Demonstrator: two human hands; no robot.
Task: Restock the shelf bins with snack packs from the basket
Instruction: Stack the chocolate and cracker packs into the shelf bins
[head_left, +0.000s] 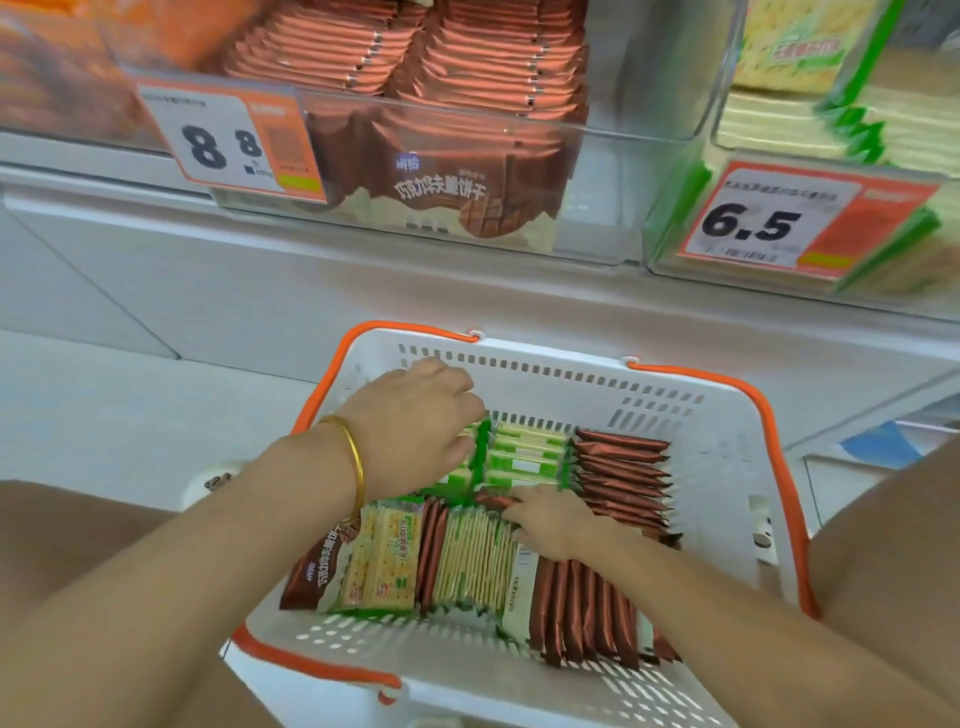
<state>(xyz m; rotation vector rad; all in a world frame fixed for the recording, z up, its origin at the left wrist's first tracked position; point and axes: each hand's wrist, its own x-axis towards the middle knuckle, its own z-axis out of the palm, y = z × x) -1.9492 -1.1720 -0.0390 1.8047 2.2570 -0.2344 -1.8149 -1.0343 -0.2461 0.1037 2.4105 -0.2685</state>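
One basket (727, 441) holds green packs (524, 457), brown packs (623, 478); left hand (415, 415), right hand (550, 519) inside.

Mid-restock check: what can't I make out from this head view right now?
Fingertips of the left hand: head view, hidden by its own knuckles among the green packs; grip unclear.
Small print on the 6.5 price tag: head view, too blurred.
Far side of the shelf cream packs: head view, cut off by the right edge.
Whatever lies beneath the right hand and forearms: head view, covered.
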